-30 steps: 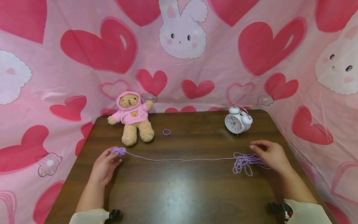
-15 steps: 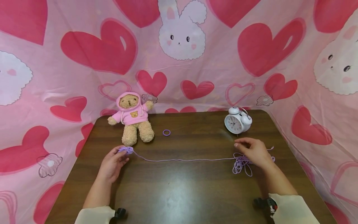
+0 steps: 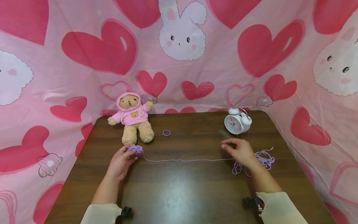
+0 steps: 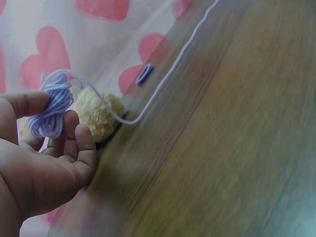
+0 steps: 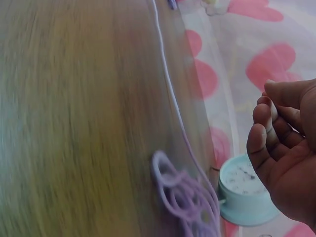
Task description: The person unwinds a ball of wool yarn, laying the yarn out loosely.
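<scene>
A small wound bundle of purple cord (image 3: 136,149) is pinched between the thumb and fingers of my left hand (image 3: 119,163); in the left wrist view the bundle (image 4: 54,106) shows its tight wraps. From it a single strand (image 3: 181,160) runs right across the table to a loose tangle of the same cord (image 3: 265,159). Above the left part of this tangle hovers my right hand (image 3: 241,153), hiding some loops. Its fingers are loosely bent, thumb near the forefinger, and the right wrist view shows nothing held.
Behind my left hand a teddy bear (image 3: 135,116) in a pink hoodie leans at the table's back left. A purple ring (image 3: 166,133) lies right of it. The white twin-bell alarm clock (image 3: 237,120) stands at the back right. A pink heart-patterned cloth (image 3: 179,74) surrounds the table (image 3: 179,193).
My left hand has moved right with the cord bundle, and the strand near it sags more. My right hand has moved left across the tangle, uncovering its right side and a loose end.
</scene>
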A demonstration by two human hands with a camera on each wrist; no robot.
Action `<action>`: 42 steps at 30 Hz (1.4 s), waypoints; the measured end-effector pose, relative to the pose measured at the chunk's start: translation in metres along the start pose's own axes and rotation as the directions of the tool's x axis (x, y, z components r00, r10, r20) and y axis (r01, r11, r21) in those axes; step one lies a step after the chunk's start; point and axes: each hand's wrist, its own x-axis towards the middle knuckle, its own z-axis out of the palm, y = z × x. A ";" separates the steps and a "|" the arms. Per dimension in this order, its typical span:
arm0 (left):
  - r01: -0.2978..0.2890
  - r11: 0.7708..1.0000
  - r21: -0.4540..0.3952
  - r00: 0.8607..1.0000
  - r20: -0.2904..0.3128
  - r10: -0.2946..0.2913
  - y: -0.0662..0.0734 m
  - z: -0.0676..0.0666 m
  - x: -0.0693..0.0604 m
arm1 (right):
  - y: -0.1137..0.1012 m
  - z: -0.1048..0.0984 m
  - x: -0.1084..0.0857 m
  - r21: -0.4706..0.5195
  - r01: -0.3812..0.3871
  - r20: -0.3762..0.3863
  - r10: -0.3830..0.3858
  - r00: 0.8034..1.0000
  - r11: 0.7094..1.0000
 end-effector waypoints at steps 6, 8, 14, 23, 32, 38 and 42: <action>0.021 1.000 0.022 1.000 0.004 -0.021 -0.004 0.011 0.004 | -0.009 0.015 0.004 0.048 0.013 0.021 -0.014 1.000 0.999; 0.027 0.999 0.026 1.000 0.004 -0.027 -0.005 0.015 0.005 | -0.012 0.021 0.005 0.064 0.021 0.027 -0.023 0.999 0.998; 0.025 0.999 0.022 0.999 0.020 -0.025 -0.010 0.028 0.007 | -0.021 0.038 0.009 0.106 0.044 0.050 -0.049 0.998 0.993; 0.015 1.000 0.015 0.999 0.042 -0.016 -0.019 0.047 0.009 | -0.037 0.063 0.010 0.165 0.094 0.083 -0.109 0.991 0.982; 0.016 1.000 0.008 0.996 0.087 -0.016 -0.025 0.066 0.010 | -0.054 0.084 0.009 0.151 0.130 0.120 -0.149 0.981 0.980; 0.014 1.000 0.023 0.994 0.104 -0.017 -0.031 0.081 0.009 | -0.065 0.098 0.008 0.158 0.162 0.132 -0.183 0.974 0.974; 0.011 0.999 0.033 0.993 0.120 -0.015 -0.035 0.090 0.009 | -0.072 0.107 0.006 0.171 0.173 0.146 -0.199 0.969 0.970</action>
